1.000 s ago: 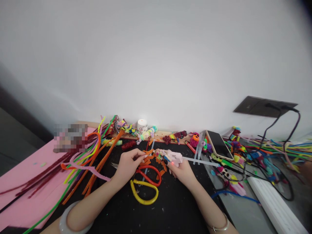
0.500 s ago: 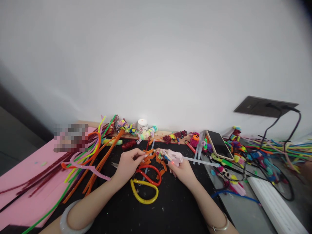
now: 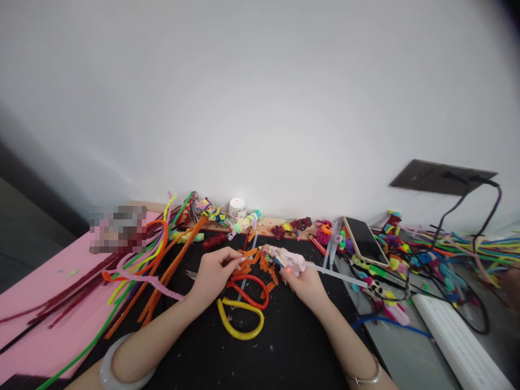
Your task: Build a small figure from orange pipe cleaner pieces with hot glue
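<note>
My left hand (image 3: 215, 273) pinches a short piece of orange pipe cleaner (image 3: 251, 252) between thumb and fingertips. In my right hand (image 3: 306, 286) is a pale pink hot glue gun (image 3: 294, 261), its stained nozzle end pointing left, close to the orange piece. Whether the nozzle touches it, I cannot tell. A long translucent glue stick (image 3: 339, 275) sticks out of the gun's back. More cut orange pipe cleaner pieces (image 3: 271, 275) lie on the black mat beneath. Scissors with one red and one yellow handle (image 3: 242, 337) rest between my forearms, blades partly behind my left hand.
Long pipe cleaners (image 3: 156, 290) spread over the pink surface (image 3: 24, 311) at left. Small pipe-cleaner figures and a white container (image 3: 237, 208) stand along the wall. At right are a phone (image 3: 365, 241), loose glue sticks (image 3: 333, 246), black cables and a white power strip (image 3: 455, 336).
The glue gun has tilted slightly, so the back end of its glue stick sits a little lower. My left hand still pinches the orange piece, almost unmoved.
</note>
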Available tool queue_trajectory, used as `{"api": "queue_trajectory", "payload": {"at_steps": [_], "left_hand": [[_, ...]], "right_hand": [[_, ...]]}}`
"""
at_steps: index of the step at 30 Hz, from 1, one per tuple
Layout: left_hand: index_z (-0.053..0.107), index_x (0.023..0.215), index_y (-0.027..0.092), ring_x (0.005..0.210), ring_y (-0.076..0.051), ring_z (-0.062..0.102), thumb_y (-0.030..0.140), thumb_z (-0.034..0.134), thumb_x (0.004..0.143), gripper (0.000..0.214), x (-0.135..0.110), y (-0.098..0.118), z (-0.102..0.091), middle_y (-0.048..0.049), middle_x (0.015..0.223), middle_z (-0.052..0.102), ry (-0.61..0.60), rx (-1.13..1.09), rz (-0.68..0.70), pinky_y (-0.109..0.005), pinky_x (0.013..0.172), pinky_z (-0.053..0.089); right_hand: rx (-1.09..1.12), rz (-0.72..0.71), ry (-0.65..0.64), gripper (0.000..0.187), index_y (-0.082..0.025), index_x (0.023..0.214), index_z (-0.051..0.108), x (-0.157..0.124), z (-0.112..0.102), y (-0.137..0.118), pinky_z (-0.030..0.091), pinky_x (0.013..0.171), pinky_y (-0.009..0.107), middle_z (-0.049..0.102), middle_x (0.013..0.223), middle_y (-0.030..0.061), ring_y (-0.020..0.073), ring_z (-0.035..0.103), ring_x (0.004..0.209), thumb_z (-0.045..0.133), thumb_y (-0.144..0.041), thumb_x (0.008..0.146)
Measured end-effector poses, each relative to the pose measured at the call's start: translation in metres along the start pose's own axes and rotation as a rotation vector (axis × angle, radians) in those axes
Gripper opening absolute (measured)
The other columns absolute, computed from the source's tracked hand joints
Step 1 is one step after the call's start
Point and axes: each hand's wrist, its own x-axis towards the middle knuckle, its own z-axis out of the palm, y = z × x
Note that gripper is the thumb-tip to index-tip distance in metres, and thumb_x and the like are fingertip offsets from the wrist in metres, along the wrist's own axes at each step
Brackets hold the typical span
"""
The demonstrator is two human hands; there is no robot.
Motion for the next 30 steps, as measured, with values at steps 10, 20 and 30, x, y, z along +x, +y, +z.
{"api": "queue_trajectory", "payload": {"at_steps": [10, 20, 30], "left_hand": [[0.066, 0.072, 0.016, 0.059, -0.015, 0.061, 0.030, 0.061, 0.077, 0.015, 0.001, -0.002, -0.001, -0.0002, 0.061, 0.065, 0.007, -0.022, -0.042, -0.024, 0.059, 0.046], [0.065, 0.071, 0.015, 0.058, -0.015, 0.060, 0.028, 0.062, 0.077, 0.015, 0.002, -0.002, 0.000, 0.0000, 0.059, 0.064, -0.004, -0.047, -0.057, -0.023, 0.060, 0.046], [0.064, 0.070, 0.016, 0.058, -0.015, 0.059, 0.031, 0.062, 0.077, 0.017, 0.001, -0.002, 0.000, 0.0001, 0.059, 0.064, -0.004, -0.043, -0.055, -0.024, 0.060, 0.045]], "right_hand": [[-0.135, 0.098, 0.023, 0.019, -0.019, 0.091, 0.063, 0.005, -0.017, 0.006, 0.042, 0.059, 0.024, 0.067, 0.076, 0.0025, 0.0167, 0.060, 0.066, 0.051, -0.029, 0.080], [-0.506, 0.188, -0.050, 0.037, -0.024, 0.103, 0.058, 0.007, -0.031, 0.017, 0.031, 0.084, 0.041, 0.062, 0.104, 0.0050, 0.0266, 0.051, 0.103, 0.052, -0.012, 0.069], [-0.620, 0.317, -0.015, 0.048, -0.025, 0.105, 0.056, 0.004, -0.034, 0.023, 0.032, 0.080, 0.046, 0.061, 0.107, 0.0078, 0.0293, 0.048, 0.102, 0.044, -0.002, 0.065]]}}
